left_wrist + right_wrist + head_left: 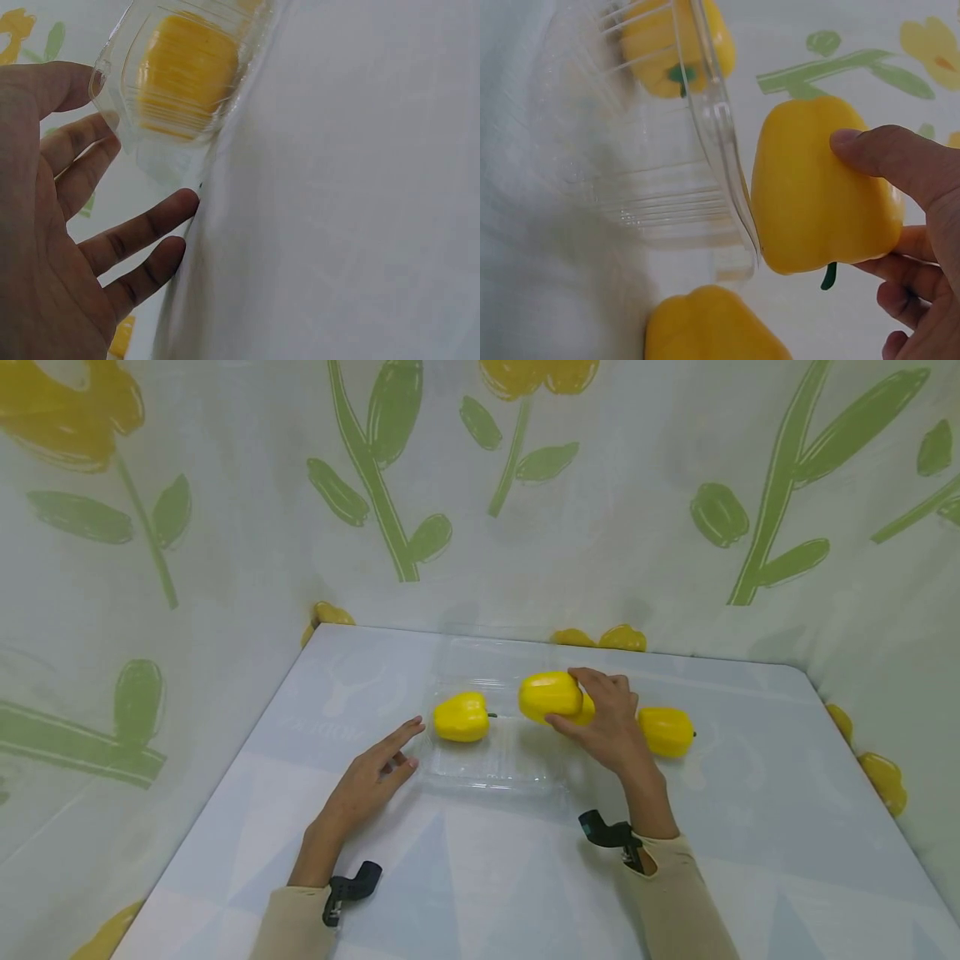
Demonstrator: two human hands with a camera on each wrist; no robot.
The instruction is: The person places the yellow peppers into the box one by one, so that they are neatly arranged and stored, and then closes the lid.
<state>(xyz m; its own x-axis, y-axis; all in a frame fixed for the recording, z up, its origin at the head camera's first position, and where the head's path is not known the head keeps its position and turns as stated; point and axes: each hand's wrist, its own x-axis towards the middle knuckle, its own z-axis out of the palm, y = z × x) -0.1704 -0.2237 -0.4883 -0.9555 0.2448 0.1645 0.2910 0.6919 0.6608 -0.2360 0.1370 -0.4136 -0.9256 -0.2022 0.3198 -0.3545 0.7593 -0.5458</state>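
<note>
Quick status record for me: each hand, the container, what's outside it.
Right hand: grips a yellow pepper at the container's right side
Left hand: fingers spread near the container's left edge; contact unclear
Container contents: one yellow pepper, stem pointing right
On table: one yellow pepper, right of the right hand
Partly hidden: yellow patch behind held pepper

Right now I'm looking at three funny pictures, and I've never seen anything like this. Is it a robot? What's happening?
No robot here, just a person's two bare hands! The wide picture comes from a camera on the head, looking down. The other two come from wrist cameras, one for each hand. On the table sits a clear box with one yellow pepper inside. The right hand holds a second pepper, and a third pepper lies to its right. The left hand is beside the box, fingers spread.
</note>
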